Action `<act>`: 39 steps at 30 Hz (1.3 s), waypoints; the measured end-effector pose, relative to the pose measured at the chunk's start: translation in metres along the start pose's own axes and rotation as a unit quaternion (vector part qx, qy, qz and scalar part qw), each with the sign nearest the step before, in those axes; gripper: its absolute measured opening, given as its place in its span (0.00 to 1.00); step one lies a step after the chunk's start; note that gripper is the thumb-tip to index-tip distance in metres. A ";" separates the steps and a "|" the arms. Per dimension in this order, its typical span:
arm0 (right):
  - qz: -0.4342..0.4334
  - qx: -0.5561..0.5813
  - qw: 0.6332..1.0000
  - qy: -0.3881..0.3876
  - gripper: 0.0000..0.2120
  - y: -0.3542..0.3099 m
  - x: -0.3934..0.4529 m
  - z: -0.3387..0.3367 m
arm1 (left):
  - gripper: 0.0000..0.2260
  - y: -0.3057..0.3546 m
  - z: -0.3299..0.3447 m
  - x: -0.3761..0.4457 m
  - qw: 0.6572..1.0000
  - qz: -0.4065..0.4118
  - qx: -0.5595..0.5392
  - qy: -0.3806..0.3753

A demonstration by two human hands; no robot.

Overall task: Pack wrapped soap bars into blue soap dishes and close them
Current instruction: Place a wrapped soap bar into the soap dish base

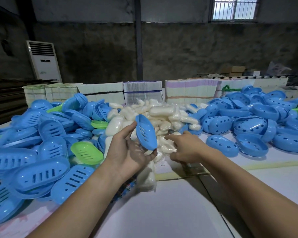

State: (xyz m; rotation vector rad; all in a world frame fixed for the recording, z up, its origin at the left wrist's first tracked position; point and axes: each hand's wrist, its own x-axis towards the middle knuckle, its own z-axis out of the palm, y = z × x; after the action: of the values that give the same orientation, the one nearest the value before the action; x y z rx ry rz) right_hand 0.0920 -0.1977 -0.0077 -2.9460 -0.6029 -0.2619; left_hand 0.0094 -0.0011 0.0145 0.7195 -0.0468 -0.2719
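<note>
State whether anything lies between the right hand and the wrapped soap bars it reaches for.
Nothing visible does: the right hand already rests on the pile of wrapped soap bars, while the left hand holds a blue soap dish beside it.

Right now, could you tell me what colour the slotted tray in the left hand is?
Blue, seen clearly in the head view: slotted tray.

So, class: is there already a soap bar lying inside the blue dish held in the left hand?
No: the blue dish held up by the left hand shows only its bare slotted inside.

left hand point(127, 152) bare | right hand point(186, 148) bare | forearms uncovered (no sleeves, gloves or jewellery visible)
</note>
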 end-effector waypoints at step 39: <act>-0.002 0.508 0.842 0.179 0.16 -0.041 -0.030 -0.034 | 0.20 -0.020 0.000 0.008 0.995 0.086 -0.013 -0.048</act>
State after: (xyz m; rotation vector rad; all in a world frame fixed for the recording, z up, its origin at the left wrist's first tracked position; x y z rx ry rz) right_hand 0.0438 -0.1772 0.0229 -1.8059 -0.4746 -0.3412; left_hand 0.0126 -0.0176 0.0012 0.6720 -0.1953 -0.1415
